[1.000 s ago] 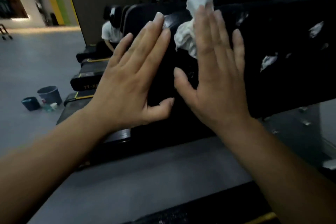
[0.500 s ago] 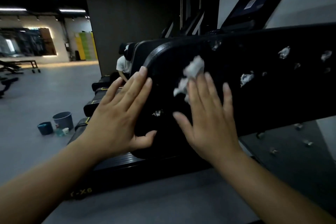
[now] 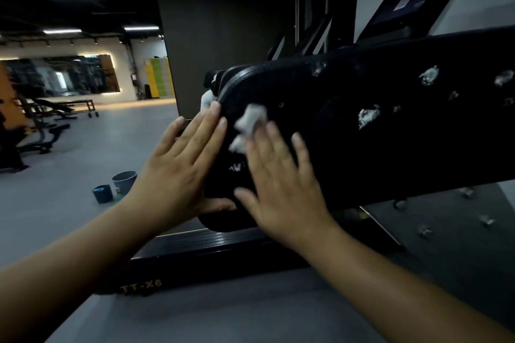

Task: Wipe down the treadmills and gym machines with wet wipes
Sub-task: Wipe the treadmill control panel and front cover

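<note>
A wide black treadmill arm (image 3: 390, 133) crosses the view from centre to right, speckled with white bits of torn wipe (image 3: 367, 115). My right hand (image 3: 281, 184) lies flat with straight fingers on the arm's rounded end, pressing a crumpled white wet wipe (image 3: 249, 125) under its fingertips; the hand is blurred. My left hand (image 3: 181, 167) rests flat against the arm's left edge, thumb under its lower curve. The treadmill console (image 3: 412, 0) rises at upper right.
The treadmill's black side rail (image 3: 200, 248), marked TT-X6, runs below my hands. Two small buckets (image 3: 117, 185) stand on the grey floor at left. More treadmills and a person in a white top (image 3: 207, 99) sit behind the arm. Benches stand far left.
The view has pulled back and risen. My right hand has slid down and left over the arm's end with the wipe, which now shows less. My left hand stays on the edge.
</note>
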A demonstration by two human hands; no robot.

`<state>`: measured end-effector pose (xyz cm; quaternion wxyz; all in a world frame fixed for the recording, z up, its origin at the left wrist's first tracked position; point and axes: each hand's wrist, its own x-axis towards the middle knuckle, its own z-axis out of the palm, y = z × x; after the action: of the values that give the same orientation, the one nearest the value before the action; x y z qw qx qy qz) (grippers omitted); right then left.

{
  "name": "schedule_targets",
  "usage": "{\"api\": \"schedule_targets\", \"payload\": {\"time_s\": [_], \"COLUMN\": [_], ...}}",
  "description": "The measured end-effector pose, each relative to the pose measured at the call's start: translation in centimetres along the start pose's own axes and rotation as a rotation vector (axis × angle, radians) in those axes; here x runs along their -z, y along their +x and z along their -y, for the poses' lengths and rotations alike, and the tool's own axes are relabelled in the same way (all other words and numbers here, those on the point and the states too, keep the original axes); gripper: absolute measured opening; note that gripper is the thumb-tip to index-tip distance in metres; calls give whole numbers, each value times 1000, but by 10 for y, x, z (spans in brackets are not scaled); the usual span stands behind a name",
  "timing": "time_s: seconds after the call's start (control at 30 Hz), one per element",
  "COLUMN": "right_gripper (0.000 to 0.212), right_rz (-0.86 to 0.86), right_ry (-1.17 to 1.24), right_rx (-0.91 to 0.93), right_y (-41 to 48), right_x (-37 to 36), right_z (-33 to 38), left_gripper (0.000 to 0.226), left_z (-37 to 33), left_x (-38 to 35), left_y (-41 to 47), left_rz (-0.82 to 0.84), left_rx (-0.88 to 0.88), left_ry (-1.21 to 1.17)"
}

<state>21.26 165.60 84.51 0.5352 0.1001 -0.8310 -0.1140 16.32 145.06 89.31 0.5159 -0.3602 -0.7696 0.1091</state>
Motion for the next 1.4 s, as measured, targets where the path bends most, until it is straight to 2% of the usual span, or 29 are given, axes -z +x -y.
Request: {"api": "schedule_targets", "payload": {"time_s": [0.07,0.1,0.17,0.23,0.27,0.37,0.47,0.5,0.63,0.77,0.87,1.0,1.2,1.3,1.4], "right_gripper": [76,73,69,69,70,72,69,67,65,54,37,27,19,25,49], "right_rz": [53,43,-23,-68,-77,19,83,55,-40,17,-83,-190,-170,-182,-33], "right_ry": [-86,-106,-99,-4,34,-7,-78,-77,31,27,65,144,304,284,114], "right_rx": [137,149,48,-102,-119,112,289,274,27,229,202,207,174,197,239], "right_y": [-35,-43,-34,-7,3,-20,-65,-66,-19,-38,-33,-17,4,-9,-40], "right_x": [-7,-8,-4,2,2,-10,-20,-19,-8,-17,-11,-2,14,4,-11], "right_z": [-4,-11,-22,-15,-5,27,11,3,10,29,15,10,15,21,26], "left_gripper": [119,119,119,118,118,116,114,115,117,113,121,129,123,112,107], "left_z": [1,2,2,0,0,2,4,4,5,4,4,5,4,3,2], "left_x": [4,6,8,7,6,7,5,4,2,1,-1,0,0,2,1], "left_y": [-1,-2,-4,-7,-8,-8,-8,-8,-7,-9,-9,-10,-10,-10,-10], "left_rz": [20,32,51,62,62,47,43,45,47,47,66,72,58,49,21], "left_rx": [-12,-18,-38,-49,-48,-58,-68,-67,-72,-56,-53,-52,-48,-40,-41], "left_ry": [21,32,52,63,64,57,23,13,-18,-39,-44,-54,-61,-65,-81]}}
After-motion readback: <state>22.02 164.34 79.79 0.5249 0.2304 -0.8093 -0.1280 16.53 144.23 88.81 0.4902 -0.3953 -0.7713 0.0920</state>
